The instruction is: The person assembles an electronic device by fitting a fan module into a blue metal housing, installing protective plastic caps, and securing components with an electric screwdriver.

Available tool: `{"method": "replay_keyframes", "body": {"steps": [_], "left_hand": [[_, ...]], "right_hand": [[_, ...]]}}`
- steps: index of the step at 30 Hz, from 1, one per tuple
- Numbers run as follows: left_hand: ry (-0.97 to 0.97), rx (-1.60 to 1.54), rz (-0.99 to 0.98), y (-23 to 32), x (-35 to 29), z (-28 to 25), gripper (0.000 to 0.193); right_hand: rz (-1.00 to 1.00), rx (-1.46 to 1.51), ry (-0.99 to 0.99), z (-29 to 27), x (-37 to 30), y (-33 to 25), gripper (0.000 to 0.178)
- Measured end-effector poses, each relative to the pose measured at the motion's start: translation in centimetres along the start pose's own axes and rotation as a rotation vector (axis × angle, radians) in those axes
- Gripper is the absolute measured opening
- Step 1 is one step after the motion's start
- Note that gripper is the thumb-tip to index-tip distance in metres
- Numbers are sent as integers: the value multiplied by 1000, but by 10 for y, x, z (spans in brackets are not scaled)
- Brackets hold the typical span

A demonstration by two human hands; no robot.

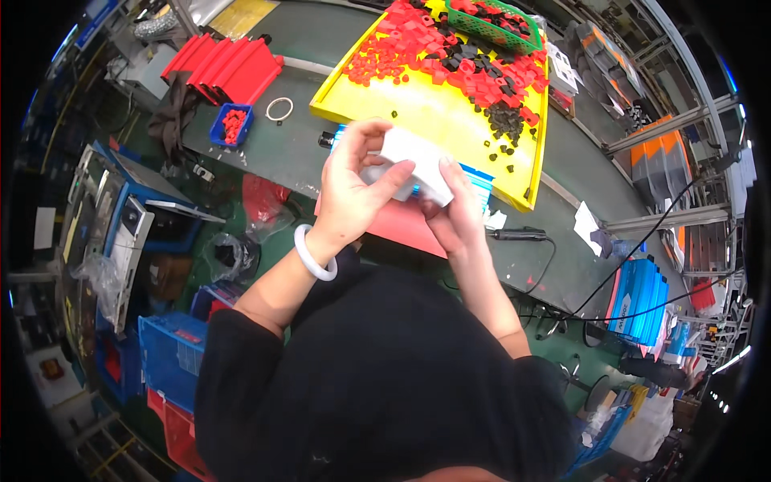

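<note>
Both hands are raised in front of my chest around a white, smooth, block-like piece (pixel 416 153) with a bent or angled edge; its exact kind I cannot make out. My left hand (pixel 360 178) grips it from the left, thumb across its near side. At its right end, my right hand (pixel 459 210) has its fingers closed on it. Behind and below the hands lies a bright blue ribbed housing (pixel 479 180), mostly covered by them. A pink-red flat sheet or pad (pixel 401 228) shows at the table's near edge under my wrists.
Beyond stands a yellow tray (pixel 434 103) heaped with red and black small parts, with a green basket (pixel 502 30) on it. Leftward are a blue bin (pixel 217 132) of red pieces, a white ring (pixel 279 108) and red ribbed housings (pixel 229 68). A black corded tool (pixel 518 234) lies right.
</note>
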State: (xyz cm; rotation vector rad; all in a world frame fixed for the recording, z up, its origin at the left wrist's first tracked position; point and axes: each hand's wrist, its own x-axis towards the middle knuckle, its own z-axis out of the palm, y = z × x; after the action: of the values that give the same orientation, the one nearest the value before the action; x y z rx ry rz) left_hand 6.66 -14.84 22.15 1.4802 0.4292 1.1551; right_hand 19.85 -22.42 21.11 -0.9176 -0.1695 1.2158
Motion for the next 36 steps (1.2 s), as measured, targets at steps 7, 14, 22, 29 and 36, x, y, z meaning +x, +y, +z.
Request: {"method": "replay_keyframes", "body": {"steps": [7, 14, 22, 29, 36], "left_hand": [[-81, -403, -275, 10, -7, -8, 66], [-599, -433, -446, -18, -6, -48, 56], [-704, -278, -543, -8, 22, -60, 72], [-1160, 209, -568, 3, 49, -45, 65], [19, 653, 327, 3, 26, -18, 49]], "right_hand": [[-411, -528, -372, -52, -18, 21, 33], [-139, 224, -327, -74, -19, -10, 67], [-79, -211, -568, -116, -20, -44, 43], [87, -1108, -669, -52, -34, -54, 29], [-311, -606, -116, -68, -14, -8, 20]]}}
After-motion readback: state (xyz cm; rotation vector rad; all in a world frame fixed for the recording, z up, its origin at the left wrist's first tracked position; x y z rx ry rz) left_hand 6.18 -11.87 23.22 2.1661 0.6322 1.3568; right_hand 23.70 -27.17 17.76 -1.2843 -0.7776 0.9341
